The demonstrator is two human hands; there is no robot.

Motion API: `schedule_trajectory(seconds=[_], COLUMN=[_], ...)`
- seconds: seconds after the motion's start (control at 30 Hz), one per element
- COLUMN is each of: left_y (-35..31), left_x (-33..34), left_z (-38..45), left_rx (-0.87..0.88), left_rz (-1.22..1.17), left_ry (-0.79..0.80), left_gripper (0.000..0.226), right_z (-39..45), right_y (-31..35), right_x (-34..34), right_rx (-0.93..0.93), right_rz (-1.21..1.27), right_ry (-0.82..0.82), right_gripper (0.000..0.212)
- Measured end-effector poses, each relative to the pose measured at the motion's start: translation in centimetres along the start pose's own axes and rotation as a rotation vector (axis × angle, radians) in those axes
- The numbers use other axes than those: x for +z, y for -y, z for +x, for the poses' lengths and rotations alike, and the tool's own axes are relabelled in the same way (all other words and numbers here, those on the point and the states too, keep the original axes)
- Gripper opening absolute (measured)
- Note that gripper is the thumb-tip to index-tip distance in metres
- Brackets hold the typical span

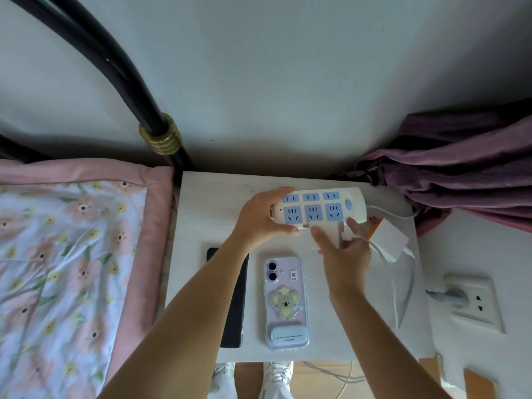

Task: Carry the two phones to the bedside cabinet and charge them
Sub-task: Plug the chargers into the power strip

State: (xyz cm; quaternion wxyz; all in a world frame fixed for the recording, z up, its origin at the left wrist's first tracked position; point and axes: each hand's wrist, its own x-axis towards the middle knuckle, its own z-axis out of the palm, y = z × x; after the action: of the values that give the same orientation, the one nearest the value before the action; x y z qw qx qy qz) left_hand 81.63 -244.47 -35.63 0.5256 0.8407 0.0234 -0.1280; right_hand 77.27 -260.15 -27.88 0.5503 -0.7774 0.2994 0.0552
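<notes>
Both phones are lying flat on the white bedside cabinet top (213,203): the black slab phone (234,300) partly under the left forearm, and the lilac clear-cased phone w/ koala grip (286,303) just beside it, camera side up, neither w/ a cable in it yet. The left hand (259,214) is gripping the left end of the white power strip w/ blue sockets (316,207), steadying it. The right hand (342,243) is pinching a small white charger plug (344,231) against the strip's near edge; can't tell if the prongs are seated. A second white charger block (388,240) is lying just right of that, cable trailing off the cabinet. Likely risks: prongs missing the slots if the strip tilts, or a forearm nudging the black phone off the front edge.
</notes>
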Motion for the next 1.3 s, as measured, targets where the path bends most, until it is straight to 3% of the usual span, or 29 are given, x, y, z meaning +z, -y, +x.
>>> schedule_trajectory(seconds=[0.1,0.2,0.27,0.4,0.57,0.87,1.3], left_y=[0.2,0.3,0.4,0.7,0.7,0.4,1.2], left_x=[0.2,0.2,0.3,0.4,0.4,0.3,0.8], left_z=[0.1,0.2,0.2,0.4,0.4,0.2,0.5], left_rx=[-0.017,-0.021,-0.013,-0.013,0.002,-0.001,0.098], left_rz=[-0.041,-0.043,-0.023,-0.027,-0.025,-0.059,0.063], left_ry=[-0.007,-0.01,-0.012,-0.005,-0.016,-0.031,-0.055], left_gripper=[0.084,0.083,0.084,0.085,0.084,0.088,0.073], right_z=[1.5,2.0,2.2,2.5,2.3,2.4,1.2], right_y=[1.0,1.8,2.4,3.0,3.7,4.1,3.4], right_x=[0.9,1.9,2.2,2.3,2.7,3.8,5.2], right_rx=[-0.081,-0.129,-0.161,-0.199,-0.22,-0.264,-0.314], right_rz=[-0.129,-0.206,-0.277,-0.398,-0.533,-0.696,-0.815], right_ry=[0.085,0.09,0.073,0.033,0.021,0.039,-0.042], right_gripper=[0.025,0.017,0.017,0.039,0.044,0.026,0.025])
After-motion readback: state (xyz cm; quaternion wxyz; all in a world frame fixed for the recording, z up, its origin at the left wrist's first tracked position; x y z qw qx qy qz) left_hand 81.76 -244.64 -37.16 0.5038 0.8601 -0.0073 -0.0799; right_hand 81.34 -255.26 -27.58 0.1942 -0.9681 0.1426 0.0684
